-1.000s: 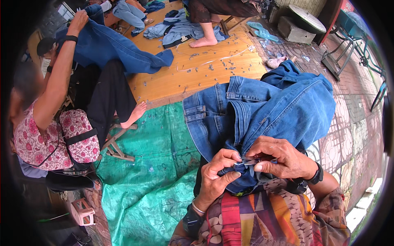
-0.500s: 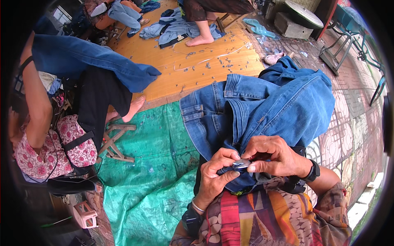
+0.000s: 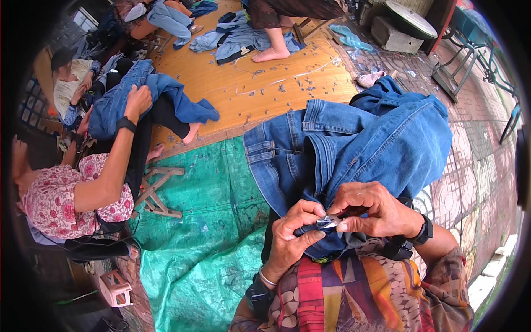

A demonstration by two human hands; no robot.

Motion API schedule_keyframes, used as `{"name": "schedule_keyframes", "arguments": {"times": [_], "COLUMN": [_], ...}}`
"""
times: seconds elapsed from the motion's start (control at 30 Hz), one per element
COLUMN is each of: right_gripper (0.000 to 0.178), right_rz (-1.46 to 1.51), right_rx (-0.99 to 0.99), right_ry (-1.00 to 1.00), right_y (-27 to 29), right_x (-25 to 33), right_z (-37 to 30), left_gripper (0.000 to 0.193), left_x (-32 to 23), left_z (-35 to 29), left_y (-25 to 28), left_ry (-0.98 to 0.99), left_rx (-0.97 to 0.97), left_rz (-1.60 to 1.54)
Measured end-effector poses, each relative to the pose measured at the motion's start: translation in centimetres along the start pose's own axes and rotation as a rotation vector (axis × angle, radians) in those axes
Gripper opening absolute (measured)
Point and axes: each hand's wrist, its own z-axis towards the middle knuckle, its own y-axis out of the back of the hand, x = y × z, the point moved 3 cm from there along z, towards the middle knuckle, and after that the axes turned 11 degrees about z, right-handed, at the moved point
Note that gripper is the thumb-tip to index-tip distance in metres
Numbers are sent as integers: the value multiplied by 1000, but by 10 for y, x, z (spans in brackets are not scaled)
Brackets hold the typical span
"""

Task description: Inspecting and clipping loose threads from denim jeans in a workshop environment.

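Blue jeans (image 3: 387, 141) bunched up in my view, right of the green tarp (image 3: 188, 271).
I see the left hand (image 3: 293, 228) pinched on a fold of the jeans, the right hand (image 3: 376, 211) clamped on a small metal tool (image 3: 332, 222) at that fold.

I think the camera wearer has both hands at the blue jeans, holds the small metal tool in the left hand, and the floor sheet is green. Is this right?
Not quite: the head view shows the small metal tool in the right hand, not the left hand. The rest is right: both hands are at the blue jeans, and the floor sheet is green.
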Motion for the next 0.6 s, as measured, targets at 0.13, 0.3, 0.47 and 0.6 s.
{"name": "schedule_keyframes", "arguments": {"times": [0.13, 0.3, 0.47, 0.6], "right_gripper": [19, 20, 21, 22], "right_rz": [-43, -83, -81, -82], "right_rx": [5, 4, 1, -3], "right_ry": [40, 36, 24, 12], "right_y": [0, -1, -1, -3], "right_x": [7, 10, 7, 6], "right_z": [3, 5, 1, 0], "left_gripper": [19, 19, 20, 20], "left_x": [-1, -2, -2, -1], "left_z": [2, 1, 1, 0], "left_y": [0, -2, -1, -2], "left_ry": [-12, 29, -6, -9], "left_rx": [0, -8, -11, -17], "left_rz": [28, 33, 65, 64]}}
